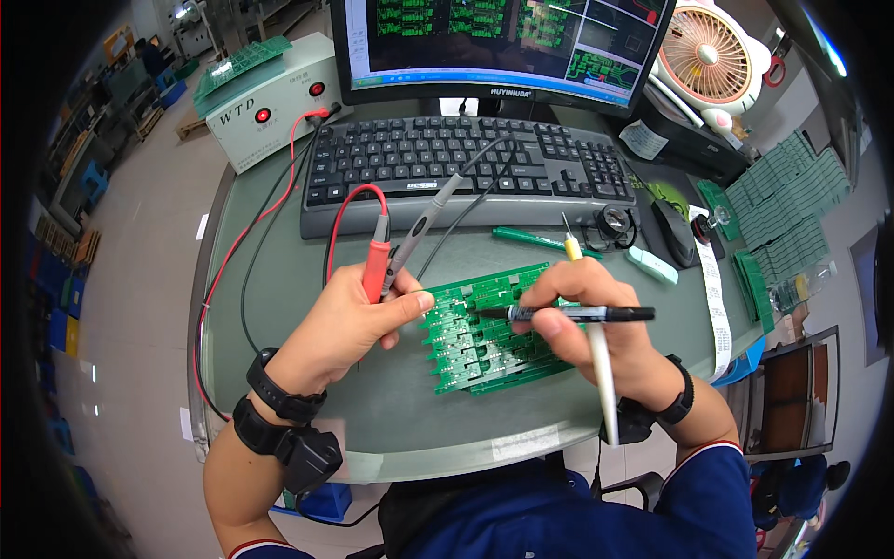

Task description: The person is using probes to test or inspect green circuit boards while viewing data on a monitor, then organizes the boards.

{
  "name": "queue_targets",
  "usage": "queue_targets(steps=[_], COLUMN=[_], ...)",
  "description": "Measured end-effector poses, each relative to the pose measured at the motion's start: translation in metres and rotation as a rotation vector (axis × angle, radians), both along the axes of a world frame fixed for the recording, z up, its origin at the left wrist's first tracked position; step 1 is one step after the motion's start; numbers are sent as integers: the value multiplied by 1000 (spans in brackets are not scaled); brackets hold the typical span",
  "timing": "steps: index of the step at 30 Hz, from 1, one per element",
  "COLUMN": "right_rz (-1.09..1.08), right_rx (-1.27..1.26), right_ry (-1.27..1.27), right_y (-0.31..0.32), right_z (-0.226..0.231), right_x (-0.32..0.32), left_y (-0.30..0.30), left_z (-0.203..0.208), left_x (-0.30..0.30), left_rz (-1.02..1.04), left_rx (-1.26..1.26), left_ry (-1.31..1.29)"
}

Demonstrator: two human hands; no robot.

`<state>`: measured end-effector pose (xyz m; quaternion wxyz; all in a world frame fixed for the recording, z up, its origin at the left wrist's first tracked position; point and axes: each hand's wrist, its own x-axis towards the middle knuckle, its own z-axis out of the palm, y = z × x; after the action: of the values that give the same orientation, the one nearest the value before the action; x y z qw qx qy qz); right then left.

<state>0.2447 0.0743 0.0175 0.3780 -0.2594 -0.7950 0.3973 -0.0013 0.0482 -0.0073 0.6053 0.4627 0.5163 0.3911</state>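
Note:
My left hand [340,321] is closed round a red test probe [375,264] and a grey test probe [422,226], both slanting up from the fist. Its thumb lies at the upper left corner of a green circuit board panel [456,359], which has a notched left edge. Over the panel's right part, my right hand [610,326] is closed. Between its fingers is a black marker [629,314], its tip pointing left onto or just above the board. A white pen-shaped tool [602,382] with a yellow collar and thin metal point also passes upright through that hand.
Behind the panel are a keyboard [419,158], a monitor [484,56] and a green pen [531,240]. A white test box [270,116] with red and black leads stands back left. A mouse [673,233], paper strip [712,298], fan [708,56] and stacked green boards [782,205] lie right.

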Motion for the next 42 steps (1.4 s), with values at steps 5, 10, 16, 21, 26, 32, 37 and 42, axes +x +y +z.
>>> queue_targets(steps=[5,10,16,21,26,32,37,42], right_rz=[127,183,234,151,15,26,138,165], right_rx=[653,678,526,387,-399,-548,-480,-455], right_ry=[-395,-593,-581,-201,280,374,243,149], right_y=[17,14,12,16,8,12,7,3], right_z=[11,12,11,23,30,27,28,24], right_x=[12,9,16,25,3,-4,-12,-24], left_y=[-1,-7,-6,-12,-17,-24,-26,-20], left_z=[3,12,22,16,15,20,21,24], left_x=[-8,-5,-22,-22,-13,-7,-7,0], left_rz=[7,9,76,-186,-454,-506,-491,-457], left_rx=[-90,-146,-73,117,100,112,71,114], left_ry=[-239,-244,-91,-511,-536,-481,-452,-432])
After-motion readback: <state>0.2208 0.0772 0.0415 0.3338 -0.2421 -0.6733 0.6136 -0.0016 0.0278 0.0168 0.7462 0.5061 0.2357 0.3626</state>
